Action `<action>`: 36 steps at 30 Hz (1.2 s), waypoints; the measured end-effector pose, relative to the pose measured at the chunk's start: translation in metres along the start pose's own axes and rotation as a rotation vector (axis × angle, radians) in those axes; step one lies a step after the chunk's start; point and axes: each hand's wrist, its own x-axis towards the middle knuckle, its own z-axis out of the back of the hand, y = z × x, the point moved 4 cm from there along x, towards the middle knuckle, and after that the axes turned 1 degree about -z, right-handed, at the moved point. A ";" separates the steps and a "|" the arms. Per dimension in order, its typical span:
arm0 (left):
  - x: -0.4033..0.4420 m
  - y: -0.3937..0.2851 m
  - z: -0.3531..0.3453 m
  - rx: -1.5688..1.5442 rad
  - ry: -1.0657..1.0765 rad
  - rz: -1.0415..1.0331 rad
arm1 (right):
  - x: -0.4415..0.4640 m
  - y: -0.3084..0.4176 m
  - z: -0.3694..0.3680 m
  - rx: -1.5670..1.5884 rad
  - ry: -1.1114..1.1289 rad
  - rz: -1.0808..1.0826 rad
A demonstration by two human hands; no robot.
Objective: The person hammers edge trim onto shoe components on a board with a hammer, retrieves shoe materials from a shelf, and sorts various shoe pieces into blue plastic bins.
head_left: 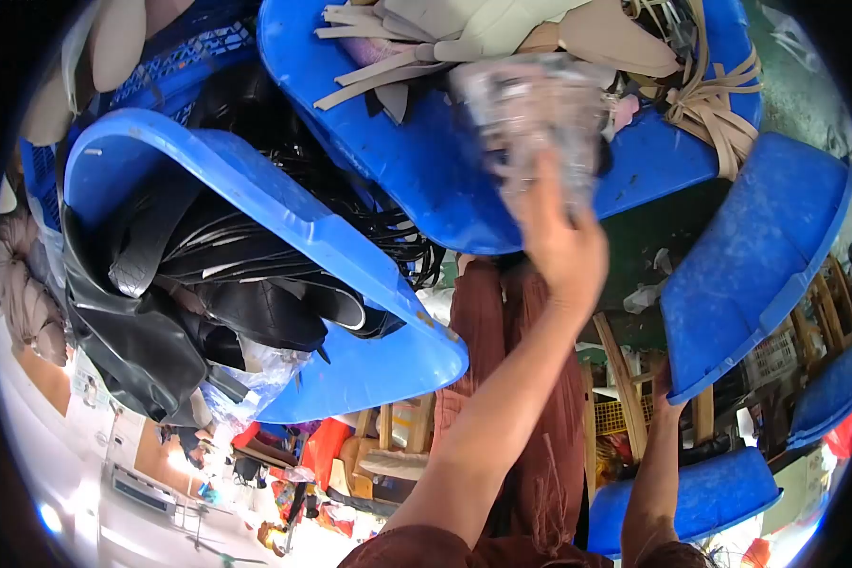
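My left hand (563,241) is closed on a crinkled clear plastic bag (535,114), blurred by motion; its contents cannot be made out. The bag hangs over a large blue tub (388,156) that holds beige and grey cut pieces (502,28) and bundled tan strips (719,99). Low on the right, my right hand (665,383) is at the lower corner of a tilted blue tub (762,251). Its fingers are mostly hidden, so whether it grips the rim cannot be told.
On the left stands a tilted blue tub (379,364) with black sheets and strips (227,237) in it. A blue crate (185,62) lies behind. More blue tubs (701,502), a yellow basket (620,417) and wooden bars (625,388) lie near my legs. Plastic scraps (644,298) litter the green floor.
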 end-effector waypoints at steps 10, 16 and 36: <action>0.025 0.121 0.019 -0.453 -0.262 0.768 | -0.004 -0.003 0.029 0.045 0.034 -0.132; 0.052 0.109 0.043 -0.645 -0.253 0.918 | -0.009 -0.009 0.029 -0.028 -0.084 -0.112; 0.134 0.003 -0.020 0.340 0.367 -0.410 | 0.048 -0.030 0.025 -0.422 -0.525 -0.229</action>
